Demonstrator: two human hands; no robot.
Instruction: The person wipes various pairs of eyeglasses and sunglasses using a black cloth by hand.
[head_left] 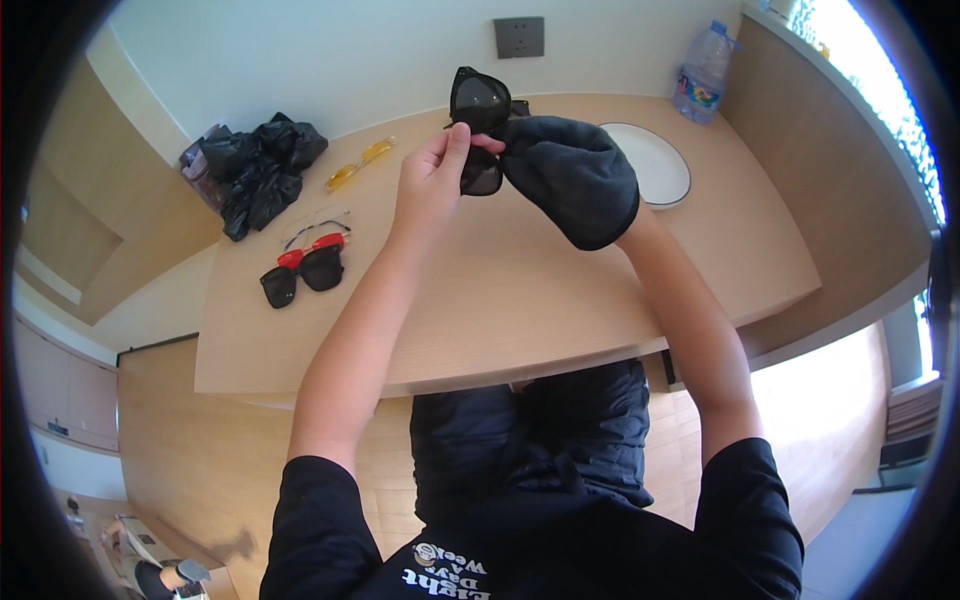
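My left hand (pixel 430 180) is closed on a pair of black sunglasses (pixel 480 100), its thumb and fingers pinching the frame near the bridge. The sunglasses are raised above the table, turned so one dark lens sits above the other. A dark grey cloth mitt (pixel 570 175) with a black edge covers my right hand, leaving only the wrist and forearm bare. Its tip touches the right side of the sunglasses' frame. The fingers inside it are hidden, so their grip does not show.
On the wooden table (pixel 520 310), black sunglasses (pixel 318 270), red glasses (pixel 325 242) and thin-rimmed glasses (pixel 300 232) lie at left. Yellow glasses (pixel 362 163) rest beside a crumpled black plastic bag (pixel 265 165). A white plate (pixel 662 165) and water bottle (pixel 703 75) stand at right, near a wooden partition (pixel 830 130).
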